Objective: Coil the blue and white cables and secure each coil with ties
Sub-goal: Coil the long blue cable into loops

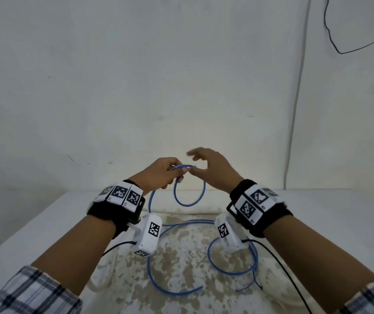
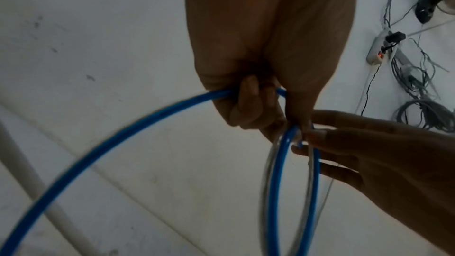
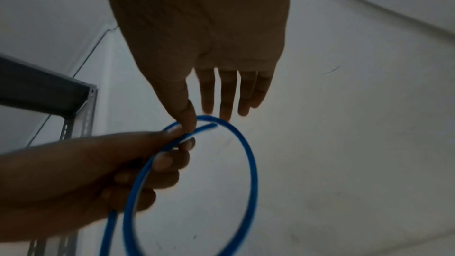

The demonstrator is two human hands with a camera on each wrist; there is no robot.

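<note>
My left hand (image 1: 179, 172) is raised over the table and grips the blue cable (image 1: 189, 204), from which one small loop hangs. The cable's remaining length lies in wide curves on the table (image 1: 233, 271). My right hand (image 1: 192, 162) is beside the left, fingers straight, with its thumb touching the cable at the left fingertips. In the left wrist view, curled fingers of the left hand (image 2: 258, 108) close around the blue cable (image 2: 123, 139), with the right hand (image 2: 332, 143) at the loop's top. The right wrist view shows the right hand (image 3: 209, 120) touching the blue cable (image 3: 251, 163) by the thumb.
A stained mat (image 1: 181, 268) covers the white table (image 1: 317, 223), which stands against a white wall. A thin dark strand (image 1: 257, 284) lies near the cable's right curve. A power strip (image 2: 379, 50) and tangled wires are on the floor. A metal shelf (image 3: 49, 89) stands to the left.
</note>
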